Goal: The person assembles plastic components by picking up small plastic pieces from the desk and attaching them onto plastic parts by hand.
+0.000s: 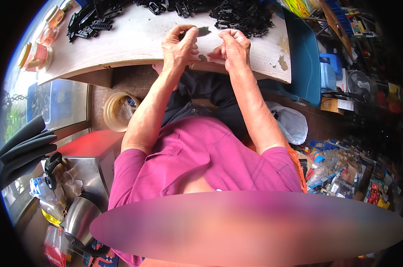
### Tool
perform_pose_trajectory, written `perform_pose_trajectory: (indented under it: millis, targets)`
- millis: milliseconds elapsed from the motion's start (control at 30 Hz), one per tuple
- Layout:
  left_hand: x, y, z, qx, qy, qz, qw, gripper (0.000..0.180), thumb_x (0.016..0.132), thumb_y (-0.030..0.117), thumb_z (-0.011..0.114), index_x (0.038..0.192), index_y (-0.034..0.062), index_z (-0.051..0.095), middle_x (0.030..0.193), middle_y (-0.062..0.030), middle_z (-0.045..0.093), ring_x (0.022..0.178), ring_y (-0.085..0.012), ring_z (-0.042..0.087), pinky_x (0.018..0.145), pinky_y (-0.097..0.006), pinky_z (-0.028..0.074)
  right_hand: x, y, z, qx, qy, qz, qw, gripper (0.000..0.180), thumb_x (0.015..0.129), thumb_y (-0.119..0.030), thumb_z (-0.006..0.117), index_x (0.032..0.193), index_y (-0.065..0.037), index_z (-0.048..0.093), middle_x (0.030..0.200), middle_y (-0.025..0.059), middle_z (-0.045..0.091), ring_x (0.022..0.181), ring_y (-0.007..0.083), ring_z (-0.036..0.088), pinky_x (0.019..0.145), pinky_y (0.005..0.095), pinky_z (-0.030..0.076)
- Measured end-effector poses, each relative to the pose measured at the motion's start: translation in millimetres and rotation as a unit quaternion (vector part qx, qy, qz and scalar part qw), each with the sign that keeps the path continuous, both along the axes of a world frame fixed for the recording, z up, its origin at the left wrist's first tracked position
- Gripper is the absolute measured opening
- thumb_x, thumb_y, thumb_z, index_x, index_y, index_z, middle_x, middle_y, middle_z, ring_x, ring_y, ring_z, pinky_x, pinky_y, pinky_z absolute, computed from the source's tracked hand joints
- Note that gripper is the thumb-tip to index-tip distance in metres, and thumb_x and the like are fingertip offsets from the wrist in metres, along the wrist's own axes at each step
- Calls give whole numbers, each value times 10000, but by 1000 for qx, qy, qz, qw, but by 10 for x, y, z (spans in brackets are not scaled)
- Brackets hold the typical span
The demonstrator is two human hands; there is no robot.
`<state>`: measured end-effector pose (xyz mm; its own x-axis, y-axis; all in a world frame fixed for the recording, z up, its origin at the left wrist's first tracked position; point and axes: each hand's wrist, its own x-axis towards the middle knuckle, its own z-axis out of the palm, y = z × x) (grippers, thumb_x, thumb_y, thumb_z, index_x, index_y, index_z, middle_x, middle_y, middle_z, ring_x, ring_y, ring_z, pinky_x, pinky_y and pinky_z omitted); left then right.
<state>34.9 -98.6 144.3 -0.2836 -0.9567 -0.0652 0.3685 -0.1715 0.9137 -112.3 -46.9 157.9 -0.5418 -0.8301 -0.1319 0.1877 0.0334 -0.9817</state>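
Observation:
Above the near edge of the pale worktable (130,42), my left hand (178,46) is closed, thumb against curled fingers. A dark strip (203,31) shows just beside its fingertips; whether it is held or is a mark on the tabletop I cannot tell. A short gap to the right, my right hand (233,48) is pinched, thumb and forefinger together. Anything between those fingertips is too small to make out. Beyond my hands lie a heap of small black plastic parts (241,18) and another pile of black parts (92,22) at the far left.
Jars with orange lids (34,55) stand at the table's left end. A blue-green plastic bin (301,53) is against its right end. Below are a cream bucket (117,111) and a white plastic bag (290,124). A steel kettle (81,218) sits lower left.

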Motion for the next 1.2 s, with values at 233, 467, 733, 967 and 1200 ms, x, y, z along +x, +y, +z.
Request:
perform_pose_trajectory:
  millis: [233, 467, 733, 967, 1200]
  targets:
    - [101, -43, -19, -29, 48, -20, 998, 348, 869, 144, 731, 1149, -10, 593, 783, -52, 622, 629, -105, 613, 581, -242, 564, -67, -241, 150, 126, 50, -45, 990, 214, 846, -93, 667, 1038, -28, 600, 657, 70, 561, 440, 151, 542, 450, 400, 582]
    - [145, -43, -28, -33, 43, -37, 998, 338, 882, 146, 718, 1159, -2, 592, 793, -62, 635, 655, -127, 642, 612, -256, 575, -16, -419, 169, 238, 191, -44, 951, 252, 798, -164, 736, 1007, -39, 671, 774, 73, 636, 458, 128, 532, 422, 340, 552]
    - [141, -54, -45, -24, 53, -27, 998, 328, 886, 134, 708, 1156, -8, 587, 816, -71, 632, 655, -137, 647, 614, -258, 577, 60, -441, 240, 289, 289, -33, 912, 204, 786, -228, 738, 873, -48, 700, 667, 70, 671, 494, 151, 628, 442, 307, 578]
    - [123, -68, -83, -14, 87, -27, 996, 313, 884, 126, 709, 1146, -2, 594, 819, -73, 635, 655, -138, 650, 615, -256, 580, -74, -463, 163, 292, 235, -19, 927, 248, 816, -262, 693, 878, -22, 694, 672, 97, 668, 515, 172, 645, 439, 319, 582]
    - [142, -62, -85, -10, 82, -16, 996, 315, 884, 119, 708, 1151, 0, 590, 809, -70, 634, 643, -133, 645, 609, -254, 580, 27, -482, 208, 300, 271, -40, 914, 294, 822, -286, 683, 922, -11, 699, 699, 106, 672, 504, 177, 639, 441, 324, 581]
